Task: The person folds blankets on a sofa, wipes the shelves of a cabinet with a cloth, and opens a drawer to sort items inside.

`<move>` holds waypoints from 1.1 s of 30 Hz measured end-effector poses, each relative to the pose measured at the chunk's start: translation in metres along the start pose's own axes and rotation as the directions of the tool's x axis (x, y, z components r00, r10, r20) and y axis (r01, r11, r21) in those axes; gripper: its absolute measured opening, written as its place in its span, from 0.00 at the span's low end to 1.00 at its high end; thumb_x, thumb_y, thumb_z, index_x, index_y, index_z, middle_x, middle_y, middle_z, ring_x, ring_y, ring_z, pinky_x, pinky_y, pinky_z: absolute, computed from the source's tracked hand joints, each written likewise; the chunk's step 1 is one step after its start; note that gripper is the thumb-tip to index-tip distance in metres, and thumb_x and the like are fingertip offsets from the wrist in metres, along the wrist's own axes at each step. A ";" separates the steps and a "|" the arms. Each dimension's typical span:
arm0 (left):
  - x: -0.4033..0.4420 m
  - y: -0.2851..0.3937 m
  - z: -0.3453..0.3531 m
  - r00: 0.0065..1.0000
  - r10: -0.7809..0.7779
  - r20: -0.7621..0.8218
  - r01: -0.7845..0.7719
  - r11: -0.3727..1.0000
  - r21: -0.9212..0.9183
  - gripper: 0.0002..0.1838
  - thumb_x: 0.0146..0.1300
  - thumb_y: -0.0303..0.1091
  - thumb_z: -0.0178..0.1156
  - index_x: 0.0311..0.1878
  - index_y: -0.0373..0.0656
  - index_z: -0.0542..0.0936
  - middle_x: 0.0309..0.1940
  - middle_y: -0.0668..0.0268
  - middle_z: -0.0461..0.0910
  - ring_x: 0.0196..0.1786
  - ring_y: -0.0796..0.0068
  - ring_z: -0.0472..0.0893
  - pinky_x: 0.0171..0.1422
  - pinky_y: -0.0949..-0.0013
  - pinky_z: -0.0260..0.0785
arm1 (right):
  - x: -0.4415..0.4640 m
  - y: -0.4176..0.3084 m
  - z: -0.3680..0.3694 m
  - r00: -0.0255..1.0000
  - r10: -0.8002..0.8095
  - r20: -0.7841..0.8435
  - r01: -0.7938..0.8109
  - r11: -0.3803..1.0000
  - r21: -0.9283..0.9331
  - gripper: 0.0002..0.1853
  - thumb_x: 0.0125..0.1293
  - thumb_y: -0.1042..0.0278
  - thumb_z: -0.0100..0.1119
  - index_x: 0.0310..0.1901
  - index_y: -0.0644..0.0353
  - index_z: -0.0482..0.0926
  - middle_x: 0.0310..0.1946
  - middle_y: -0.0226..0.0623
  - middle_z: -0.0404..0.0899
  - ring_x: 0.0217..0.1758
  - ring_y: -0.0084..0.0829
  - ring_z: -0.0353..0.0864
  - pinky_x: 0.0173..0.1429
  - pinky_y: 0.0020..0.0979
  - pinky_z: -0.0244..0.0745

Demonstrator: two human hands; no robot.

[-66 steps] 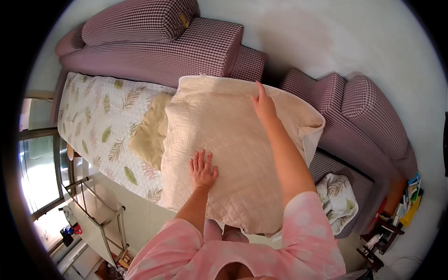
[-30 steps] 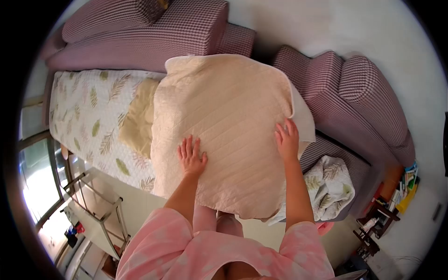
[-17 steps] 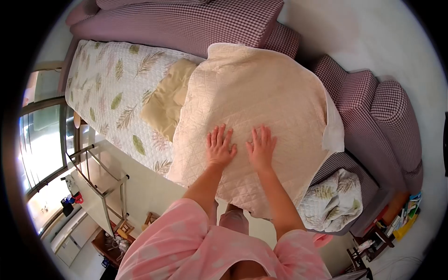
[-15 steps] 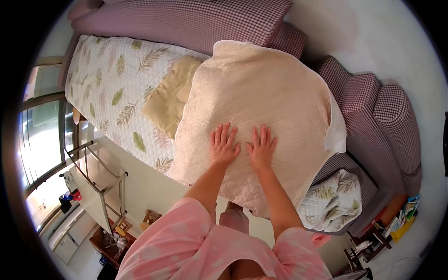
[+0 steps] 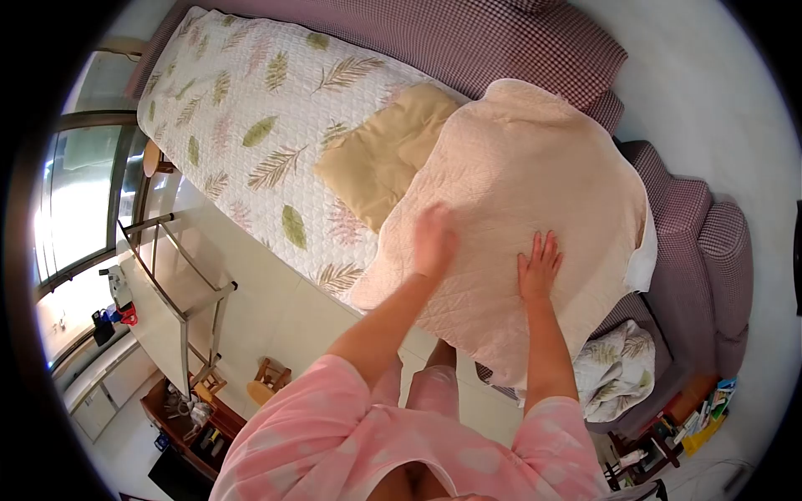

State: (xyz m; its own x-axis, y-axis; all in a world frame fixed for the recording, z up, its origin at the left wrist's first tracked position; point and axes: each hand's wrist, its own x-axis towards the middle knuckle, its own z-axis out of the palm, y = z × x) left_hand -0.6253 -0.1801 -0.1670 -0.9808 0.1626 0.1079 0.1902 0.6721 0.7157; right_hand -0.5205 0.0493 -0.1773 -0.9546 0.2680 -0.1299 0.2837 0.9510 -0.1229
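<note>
A peach quilted blanket (image 5: 526, 175) is spread over one end of a sofa, with a white edge turned up on its right side. My left hand (image 5: 436, 240) is over the blanket's left part, blurred by motion; its fingers do not show clearly. Flat on the blanket lies my right hand (image 5: 540, 265), fingers apart, holding nothing. A yellow cushion (image 5: 380, 154) rests at the blanket's left edge, partly tucked beneath or against it; which of the two I cannot tell. It sits on a white leaf-patterned quilted cover (image 5: 242, 125).
The checked sofa (image 5: 576, 50) runs behind and to the right. A bunched leaf-patterned cloth (image 5: 616, 371) lies on its right seat. At left lies a tipped table with metal legs (image 5: 180, 313), near a small wooden stool (image 5: 269, 382). Books (image 5: 710, 413) are stacked at lower right.
My view has shifted left, so the sofa and blanket appear further right. My hands have moved apart; the left is now blurred and higher than the right, which stays flat on the blanket.
</note>
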 end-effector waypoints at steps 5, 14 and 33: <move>-0.019 -0.200 -0.013 0.498 -0.852 -0.159 0.845 0.518 -0.132 0.35 0.51 0.40 0.66 0.58 0.33 0.65 0.52 0.51 0.71 0.54 0.55 0.71 0.59 0.57 0.61 | -0.004 -0.001 0.003 1.000 -0.013 -0.012 0.012 0.999 -0.050 0.34 0.64 0.51 0.48 0.68 0.53 0.52 0.70 0.42 0.42 0.72 0.45 0.44 0.71 0.51 0.38; 0.037 -0.203 -0.031 0.349 -0.815 0.463 0.799 0.000 -0.602 0.30 0.56 0.40 0.61 0.60 0.40 0.65 0.53 0.58 0.73 0.53 0.62 0.74 0.57 0.61 0.66 | -0.004 -0.004 -0.002 0.998 0.023 0.056 -0.020 0.999 -0.044 0.34 0.65 0.51 0.47 0.69 0.51 0.49 0.71 0.41 0.40 0.72 0.45 0.43 0.70 0.51 0.40; 0.148 0.031 -0.333 0.888 -0.447 -0.107 0.102 0.419 -0.902 0.17 0.61 0.32 0.56 0.51 0.34 0.71 0.45 0.62 0.76 0.47 0.71 0.76 0.53 0.70 0.68 | -0.007 -0.181 -0.051 0.988 0.121 0.098 -0.152 0.596 0.788 0.25 0.58 0.68 0.58 0.58 0.61 0.66 0.62 0.50 0.60 0.65 0.44 0.60 0.63 0.39 0.61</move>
State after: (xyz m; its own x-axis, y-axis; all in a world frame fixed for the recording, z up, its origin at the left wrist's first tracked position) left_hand -0.7788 -0.3757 0.1010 -0.9609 -0.2326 -0.1502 -0.0603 -0.3537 0.9334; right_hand -0.5694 -0.1165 -0.1038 -0.8997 0.3648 -0.2398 0.3852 0.4049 -0.8292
